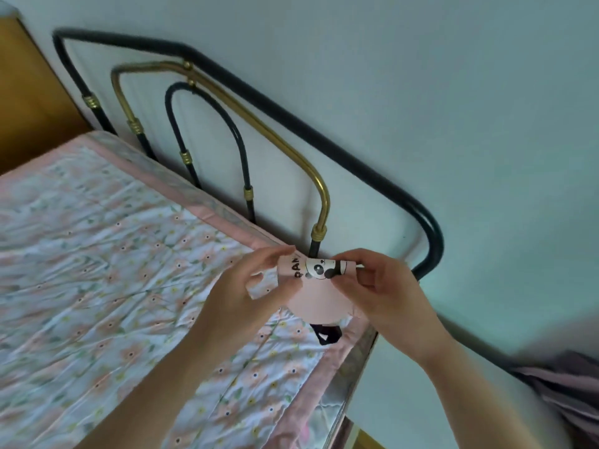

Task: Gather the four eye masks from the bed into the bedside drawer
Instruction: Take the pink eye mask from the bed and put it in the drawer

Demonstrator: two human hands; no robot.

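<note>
Both hands hold one pink mask (319, 286) up between them, the left hand (256, 286) pinching one end and the right hand (372, 283) the other, over the bed (97, 254) below; no drawer or other masks show, so most work seems left

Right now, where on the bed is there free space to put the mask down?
The floral quilt lies bare left of the left hand, up to its pink border by the headboard. It is crowded near the right corner, where both hands hold the pink mask; right hand.
</note>
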